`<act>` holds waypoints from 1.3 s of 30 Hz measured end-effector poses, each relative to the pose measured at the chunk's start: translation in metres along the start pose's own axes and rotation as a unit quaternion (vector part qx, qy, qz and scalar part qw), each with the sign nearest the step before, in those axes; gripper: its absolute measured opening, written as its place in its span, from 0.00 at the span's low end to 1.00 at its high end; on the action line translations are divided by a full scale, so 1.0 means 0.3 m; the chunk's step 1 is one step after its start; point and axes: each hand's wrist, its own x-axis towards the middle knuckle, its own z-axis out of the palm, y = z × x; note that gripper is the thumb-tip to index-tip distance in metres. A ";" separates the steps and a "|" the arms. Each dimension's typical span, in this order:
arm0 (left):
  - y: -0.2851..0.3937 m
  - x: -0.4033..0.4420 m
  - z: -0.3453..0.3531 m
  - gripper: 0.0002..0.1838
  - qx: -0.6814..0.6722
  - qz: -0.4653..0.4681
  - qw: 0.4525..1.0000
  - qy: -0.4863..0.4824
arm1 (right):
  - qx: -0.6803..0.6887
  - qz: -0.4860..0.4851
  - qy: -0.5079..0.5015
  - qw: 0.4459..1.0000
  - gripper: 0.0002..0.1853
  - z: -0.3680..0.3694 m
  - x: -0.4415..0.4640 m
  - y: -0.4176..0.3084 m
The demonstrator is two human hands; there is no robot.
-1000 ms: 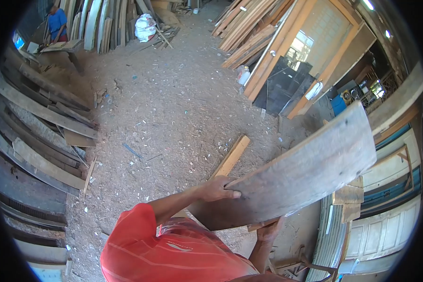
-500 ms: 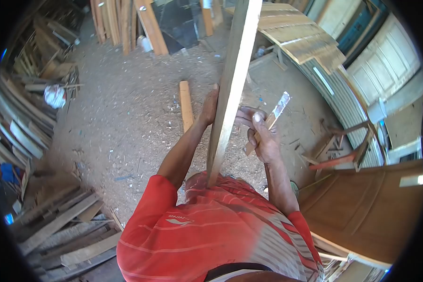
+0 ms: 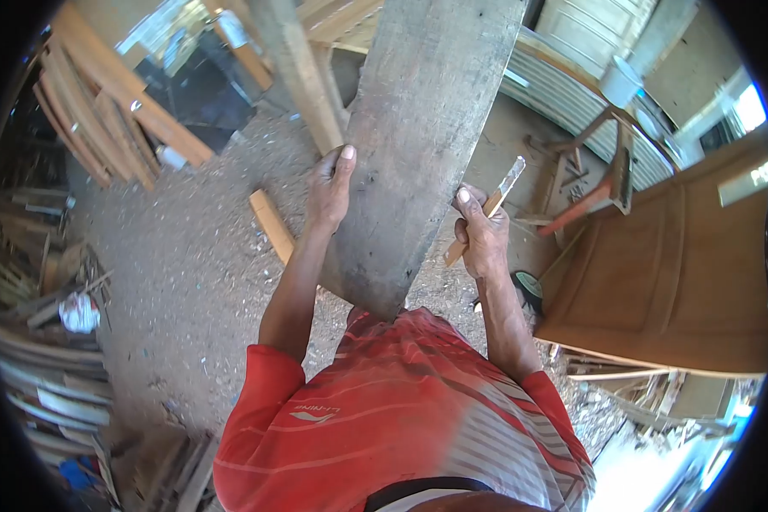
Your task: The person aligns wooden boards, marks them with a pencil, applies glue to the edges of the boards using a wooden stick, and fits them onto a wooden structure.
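A wide, weathered grey plank (image 3: 427, 128) stands in front of me, its lower end close to my shirt and its top beyond the view. My left hand (image 3: 329, 192) grips its left edge, thumb on the broad face and fingers hidden behind. At the right edge, my right hand (image 3: 485, 235) is closed around a thin wooden strip (image 3: 507, 183) with a shiny, whitish upper end. Its fingertips meet the plank's edge too; how firmly they grip it I cannot tell. Behind my left forearm a short orange-brown wood piece (image 3: 271, 224) lies on the floor.
Long boards (image 3: 102, 107) lean at the upper left, by dark panels (image 3: 205, 90). Another timber (image 3: 303, 77) rises behind the plank. Scrap wood (image 3: 51, 375) is piled at left. A brown door panel (image 3: 657, 256) and a wooden frame (image 3: 593, 183) stand at right. Shavings litter the floor.
The plank has turned from its narrow edge to its broad face. My left hand has moved left and up with its edge. The view has swung to the right.
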 end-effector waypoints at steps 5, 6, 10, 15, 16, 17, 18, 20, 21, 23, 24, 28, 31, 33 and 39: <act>0.018 0.133 0.119 0.28 -0.076 0.018 0.995 -0.054 | 0.045 0.021 0.067 0.997 0.15 -0.072 0.135 0.013; 0.013 0.179 0.145 0.27 -0.090 0.017 0.994 -0.066 | 0.049 0.020 0.078 0.996 0.15 -0.083 0.175 0.017; -0.017 0.321 0.241 0.27 -0.098 0.007 0.992 -0.082 | 0.054 0.034 0.112 0.992 0.13 -0.119 0.320 0.044; -0.094 0.481 0.344 0.33 -0.120 -0.056 0.985 -0.114 | 0.052 0.040 0.138 0.988 0.14 -0.152 0.479 0.100; -0.118 0.514 0.361 0.36 -0.123 -0.068 0.983 -0.118 | 0.046 0.040 0.147 0.987 0.14 -0.148 0.500 0.100; -0.147 0.552 0.379 0.39 -0.127 -0.082 0.981 -0.123 | 0.040 0.042 0.156 0.986 0.14 -0.149 0.528 0.102; -0.159 0.586 0.393 0.42 -0.128 -0.101 0.978 -0.126 | 0.035 0.047 0.153 0.986 0.15 -0.156 0.571 0.105; -0.162 0.617 0.411 0.45 -0.135 -0.125 0.972 -0.144 | 0.029 0.057 0.142 0.988 0.16 -0.180 0.631 0.112; -0.140 0.620 0.408 0.46 -0.141 -0.127 0.970 -0.152 | 0.013 0.062 0.153 0.986 0.17 -0.174 0.623 0.109; -0.101 0.665 0.449 0.48 -0.157 -0.136 0.964 -0.163 | 0.019 0.064 0.164 0.984 0.17 -0.186 0.679 0.099; -0.101 0.671 0.472 0.49 -0.164 -0.145 0.961 -0.166 | 0.020 0.069 0.168 0.983 0.18 -0.201 0.695 0.098; -0.158 0.705 0.526 0.50 -0.187 -0.153 0.953 -0.181 | 0.033 0.084 0.155 0.984 0.17 -0.264 0.757 0.102; -0.107 0.732 0.610 0.52 -0.200 -0.145 0.954 -0.173 | 0.026 0.091 0.142 0.985 0.15 -0.337 0.864 0.075; -0.074 0.773 0.686 0.54 -0.237 -0.145 0.942 -0.191 | 0.035 0.075 0.129 0.988 0.15 -0.393 0.949 0.043; 0.016 0.829 0.896 0.61 -0.364 -0.177 0.875 -0.267 | 0.057 0.030 0.070 0.995 0.12 -0.651 1.206 -0.038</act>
